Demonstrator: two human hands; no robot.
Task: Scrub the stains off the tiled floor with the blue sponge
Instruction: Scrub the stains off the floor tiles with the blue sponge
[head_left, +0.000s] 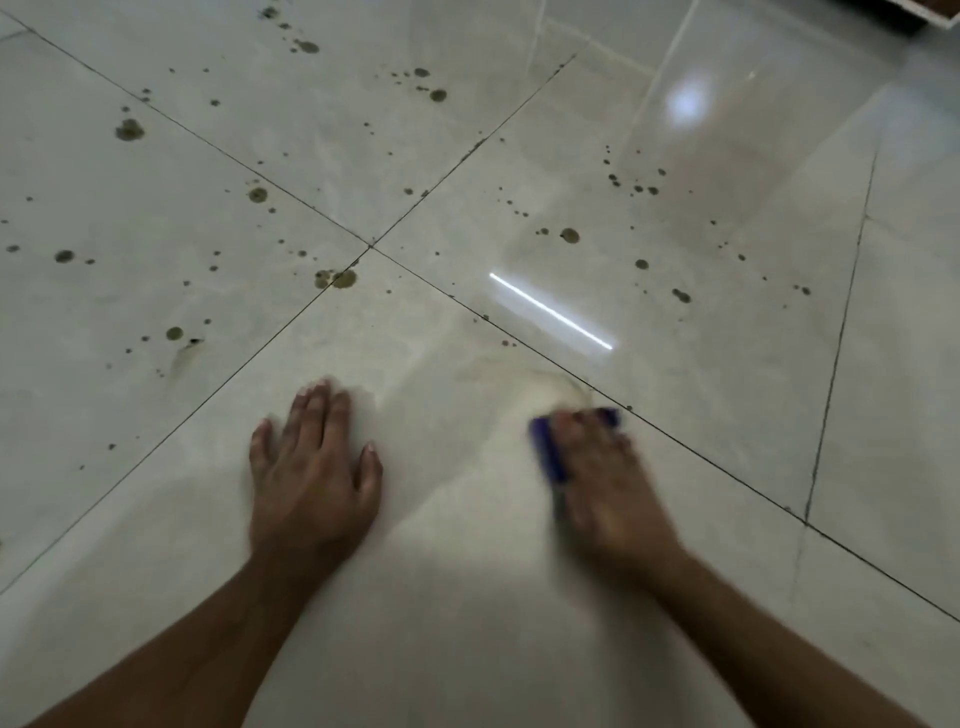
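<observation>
Pressing the sponge (550, 452) on the near tile, the right hand (597, 467) grips it at 5 o'clock; the left hand (311, 467) lies flat and open. This tile looks clean. Many stains (337, 279) remain from 9 to 2 o'clock on the floor (467, 519), so most work seems left.
</observation>
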